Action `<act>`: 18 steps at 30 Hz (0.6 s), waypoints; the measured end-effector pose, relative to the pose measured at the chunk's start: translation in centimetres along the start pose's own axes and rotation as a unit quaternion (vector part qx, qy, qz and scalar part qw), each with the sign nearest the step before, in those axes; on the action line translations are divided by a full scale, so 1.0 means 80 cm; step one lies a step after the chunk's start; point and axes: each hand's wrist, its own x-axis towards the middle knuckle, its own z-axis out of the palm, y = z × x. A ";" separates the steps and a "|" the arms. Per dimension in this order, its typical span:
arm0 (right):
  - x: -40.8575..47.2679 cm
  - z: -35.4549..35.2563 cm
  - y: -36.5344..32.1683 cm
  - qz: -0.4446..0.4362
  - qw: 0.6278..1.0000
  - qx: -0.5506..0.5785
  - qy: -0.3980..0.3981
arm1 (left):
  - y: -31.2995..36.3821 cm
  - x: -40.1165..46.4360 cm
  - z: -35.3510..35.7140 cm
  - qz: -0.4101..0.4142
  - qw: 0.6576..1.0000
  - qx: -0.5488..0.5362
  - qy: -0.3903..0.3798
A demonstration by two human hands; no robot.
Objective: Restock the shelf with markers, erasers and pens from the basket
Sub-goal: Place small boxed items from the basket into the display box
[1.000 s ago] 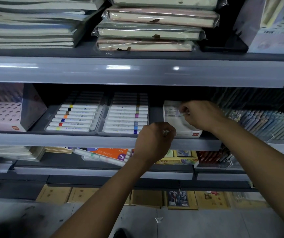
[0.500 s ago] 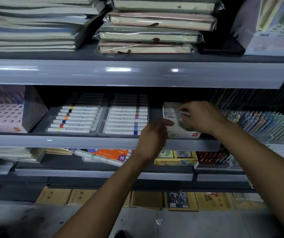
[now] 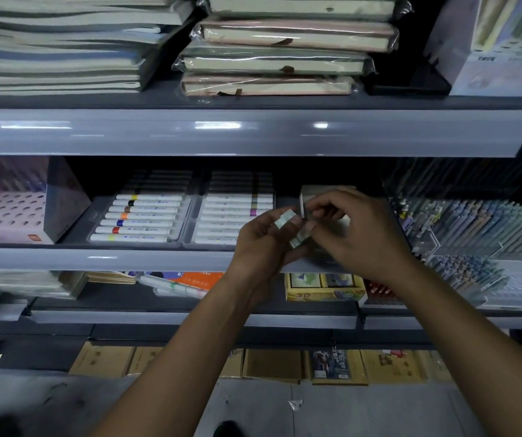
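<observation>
Left hand (image 3: 262, 244) pinches a small pale blocky eraser (image 3: 284, 219); right hand (image 3: 360, 234) grips another (image 3: 300, 239), both just before the shelf (image 3: 101, 259) lip. A white box (image 3: 308, 197) sits behind, beside glossy marker trays (image 3: 146, 219).

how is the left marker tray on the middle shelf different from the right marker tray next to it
The left marker tray shows bright bands of yellow, black, orange, blue and red; the right marker tray shows muted olive and purple ones. The left tray is in full view; the left hand covers the right tray's near corner. Both hold white markers lying flat.
</observation>
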 end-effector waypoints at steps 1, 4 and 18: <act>-0.002 0.003 -0.005 0.003 1.000 -0.001 -0.024 | 0.000 0.000 0.001 -0.004 1.000 0.000 0.004; -0.006 0.013 -0.011 0.014 0.999 -0.025 -0.044 | 0.001 0.000 0.003 -0.011 1.000 -0.003 0.010; -0.004 0.003 0.008 0.090 0.994 0.047 -0.032 | 0.006 0.001 0.002 -0.003 0.999 0.043 -0.025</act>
